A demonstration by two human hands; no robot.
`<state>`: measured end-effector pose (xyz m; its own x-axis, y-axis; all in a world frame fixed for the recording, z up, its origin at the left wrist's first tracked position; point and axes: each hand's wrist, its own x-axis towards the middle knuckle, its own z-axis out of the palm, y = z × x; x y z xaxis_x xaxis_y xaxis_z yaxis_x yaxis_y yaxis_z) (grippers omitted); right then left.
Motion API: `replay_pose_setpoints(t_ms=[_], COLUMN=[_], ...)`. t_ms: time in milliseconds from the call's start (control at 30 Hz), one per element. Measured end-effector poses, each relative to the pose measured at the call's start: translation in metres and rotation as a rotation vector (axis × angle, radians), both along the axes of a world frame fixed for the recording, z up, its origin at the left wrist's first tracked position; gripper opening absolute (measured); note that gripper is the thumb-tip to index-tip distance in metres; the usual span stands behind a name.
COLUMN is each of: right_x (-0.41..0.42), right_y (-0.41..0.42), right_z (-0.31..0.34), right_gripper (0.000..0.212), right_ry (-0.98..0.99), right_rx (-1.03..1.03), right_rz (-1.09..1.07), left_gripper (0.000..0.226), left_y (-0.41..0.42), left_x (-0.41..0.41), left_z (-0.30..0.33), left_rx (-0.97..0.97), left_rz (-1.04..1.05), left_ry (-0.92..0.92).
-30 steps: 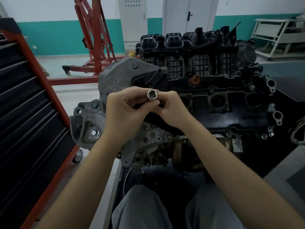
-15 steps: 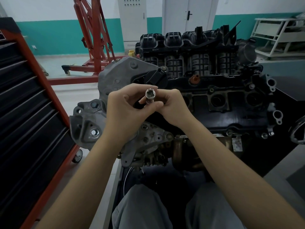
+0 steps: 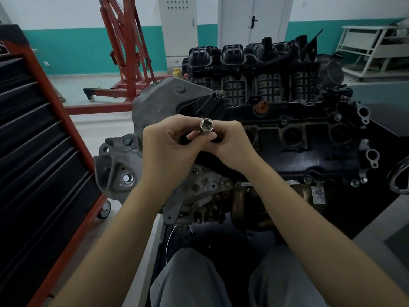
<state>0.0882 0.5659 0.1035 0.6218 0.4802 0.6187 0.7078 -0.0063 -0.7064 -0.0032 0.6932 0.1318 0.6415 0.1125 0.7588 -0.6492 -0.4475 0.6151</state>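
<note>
Teal-and-white walls close off a workshop with a pale floor and a white door (image 3: 239,18) at the back. Along the left edge of the view stands a black tool cabinet (image 3: 33,162) in a red frame, on castors, its drawers all pushed in. An engine (image 3: 298,151) fills the middle and right. Its dark valve cover faces up, and a ribbed black intake manifold (image 3: 254,60) runs along its far edge. Behind the engine's left end a red engine hoist (image 3: 126,41) rests on the floor, and a white shelf rack (image 3: 374,52) sits in the far right corner of the room. A grey cast bracket (image 3: 159,100) is bolted to the engine's left end. Grey trousers (image 3: 188,280) show at the bottom.

Both forearms reach in from below and meet in front of the engine's near left corner, over the seam between bracket and valve cover. The left hand (image 3: 168,149) and the right hand (image 3: 230,142) are pressed close together, fingers curled. Between them they pinch a small chrome socket (image 3: 206,125) at their fingertips. The socket is held off the engine, touching none of it, with its square drive hole turned toward the camera. Whether anything is fitted to its lower end cannot be told, since the fingers hide it.
</note>
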Motion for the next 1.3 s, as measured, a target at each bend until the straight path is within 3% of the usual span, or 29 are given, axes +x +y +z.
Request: replay_pose_setpoints(t_ms=[100, 167, 267, 367, 533, 700, 767, 933, 1067, 1167, 1300], right_x=[-0.0038, -0.0027, -0.0008, -0.0024, -0.0034, 0.0005, -0.0007, -0.0037, 0.0002, -0.0005, -0.0039], right_y=[0.0002, -0.0003, -0.0013, -0.0003, -0.0005, 0.0005, 0.0008, 0.0005, 0.0007, 0.0019, 0.0022], right_z=[0.0016, 0.0012, 0.0006, 0.001, 0.0005, -0.002, -0.0012, 0.0002, -0.0017, -0.0017, -0.0007], right_gripper=[0.028, 0.026, 0.015, 0.02, 0.028, 0.015, 0.019, 0.029, 0.015, 0.022, 0.027], right_ry=[-0.023, -0.003, 0.013, 0.0, -0.013, -0.014, -0.033, -0.017, -0.029, -0.056, -0.061], right_rx=[-0.014, -0.005, 0.028, 0.027, 0.003, 0.012, -0.003, -0.004, 0.004, -0.012, -0.025], right_rz=[0.036, 0.01, -0.037, -0.034, -0.003, -0.05, -0.022, -0.005, -0.056, -0.025, 0.006], left_gripper=[0.031, 0.033, 0.029, 0.028, 0.034, 0.026, 0.025, 0.033, 0.028, 0.029, 0.034], left_y=[0.0009, 0.0019, -0.0013, -0.0039, -0.0008, -0.0031, -0.0041, -0.0011, -0.0009, -0.0022, 0.0001], left_x=[0.0, -0.0003, -0.0001, 0.0012, 0.001, 0.0022, 0.002, 0.0001, 0.0014, 0.0016, 0.0007], left_z=[-0.0007, -0.0003, 0.0003, 0.0, -0.0009, -0.002, -0.002, -0.0019, -0.0014, -0.0027, -0.0047], left_rx=[-0.105, -0.102, -0.04, -0.054, -0.105, -0.037, -0.065, -0.093, 0.031, -0.04, -0.073], left_rz=[-0.101, -0.139, -0.033, 0.035, -0.122, 0.033, 0.057, -0.118, 0.005, 0.048, -0.102], left_ry=[0.052, 0.07, 0.037, -0.003, 0.063, 0.019, -0.002, 0.06, 0.006, -0.004, 0.042])
